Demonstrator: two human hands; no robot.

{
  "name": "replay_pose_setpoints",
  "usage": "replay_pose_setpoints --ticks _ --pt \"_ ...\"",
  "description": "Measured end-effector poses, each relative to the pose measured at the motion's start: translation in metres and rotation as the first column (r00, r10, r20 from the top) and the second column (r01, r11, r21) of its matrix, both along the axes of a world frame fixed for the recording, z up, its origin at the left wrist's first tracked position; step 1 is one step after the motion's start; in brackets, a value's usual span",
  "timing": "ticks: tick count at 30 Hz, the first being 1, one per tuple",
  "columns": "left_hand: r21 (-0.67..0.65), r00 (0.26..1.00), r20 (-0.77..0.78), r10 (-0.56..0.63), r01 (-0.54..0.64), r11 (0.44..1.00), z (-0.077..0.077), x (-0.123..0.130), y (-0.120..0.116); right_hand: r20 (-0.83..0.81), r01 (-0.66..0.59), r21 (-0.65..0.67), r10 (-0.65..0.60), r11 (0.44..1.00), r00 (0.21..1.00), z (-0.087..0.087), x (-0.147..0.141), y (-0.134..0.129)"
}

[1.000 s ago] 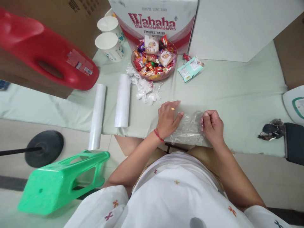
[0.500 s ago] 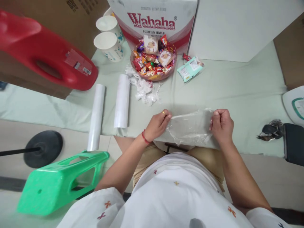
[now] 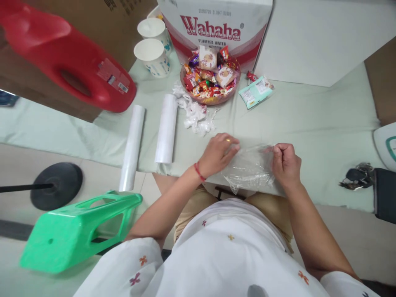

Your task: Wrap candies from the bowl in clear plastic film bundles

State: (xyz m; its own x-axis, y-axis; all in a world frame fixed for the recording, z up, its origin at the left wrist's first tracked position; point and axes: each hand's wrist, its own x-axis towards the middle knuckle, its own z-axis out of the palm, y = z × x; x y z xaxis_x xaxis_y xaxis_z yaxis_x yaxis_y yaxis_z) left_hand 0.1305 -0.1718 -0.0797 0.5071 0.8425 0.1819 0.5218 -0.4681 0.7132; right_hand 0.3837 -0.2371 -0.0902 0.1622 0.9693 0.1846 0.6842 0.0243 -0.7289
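Note:
A clear plastic bag [image 3: 250,167] hangs between my two hands over the front edge of the table. My right hand [image 3: 286,163] is closed on its right side, thumb and fingers pinched together. At the bag's left side is my left hand [image 3: 219,153], its fingers loosely apart beside the plastic; no firm grip shows there. Two white rolls, one [image 3: 166,128] nearer my left hand and another [image 3: 132,147] farther left, lie on the table. Crumpled thin plastic [image 3: 198,116] lies beyond my left hand.
A bowl of wrapped sweets [image 3: 210,99] stands before a Wahaha box [image 3: 216,29]. Behind are paper cups [image 3: 153,57] and a red jug [image 3: 68,62]. A green packet [image 3: 256,92] lies right of the bowl. Keys [image 3: 357,176] are far right; a green stool [image 3: 77,231] is lower left.
My left hand has loosened its pinch and its fingers have spread. The bag, stretched between both hands before, now hangs slacker. The whole view has shifted slightly.

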Motion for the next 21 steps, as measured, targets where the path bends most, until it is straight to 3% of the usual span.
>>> replay_pose_setpoints --ticks 3,5,7,9,12,15,17,19,21 --pt "-0.068 0.990 0.002 -0.139 0.139 0.988 -0.002 0.031 0.019 -0.017 -0.032 0.012 0.032 0.999 0.999 0.005 -0.001 -0.001" --pt "-0.199 0.969 0.058 -0.239 0.245 0.949 -0.005 0.042 0.031 -0.026 -0.042 0.020 0.042 0.999 0.999 0.007 0.003 -0.002" --pt "-0.376 0.937 0.157 -0.312 0.349 0.858 -0.006 0.045 0.037 -0.038 -0.043 0.019 0.044 0.999 0.998 0.008 0.008 -0.002" --pt "-0.515 0.919 0.262 -0.295 0.391 0.763 -0.006 0.044 0.037 -0.047 -0.040 0.009 0.040 0.999 0.998 0.007 0.013 0.000" --pt "-0.601 0.938 0.333 -0.096 0.289 0.745 -0.006 0.039 0.030 -0.025 0.027 0.035 -0.026 0.999 0.999 0.005 0.019 0.004" --pt "-0.594 0.942 0.284 0.176 0.030 0.804 -0.012 0.032 0.021 -0.123 0.142 0.041 -0.136 0.989 0.983 0.000 0.026 0.005" --pt "-0.552 0.913 0.246 0.326 -0.145 0.821 -0.020 0.026 0.015 -0.236 0.171 -0.054 -0.179 0.984 0.955 -0.006 0.031 0.001" --pt "-0.510 0.888 0.225 0.401 -0.243 0.825 -0.028 0.021 0.010 -0.245 0.141 -0.165 -0.179 0.976 0.953 -0.011 0.036 -0.002" --pt "-0.489 0.880 0.216 0.423 -0.277 0.827 -0.034 0.017 0.005 -0.146 0.094 -0.228 -0.129 0.969 0.981 -0.015 0.037 -0.003"
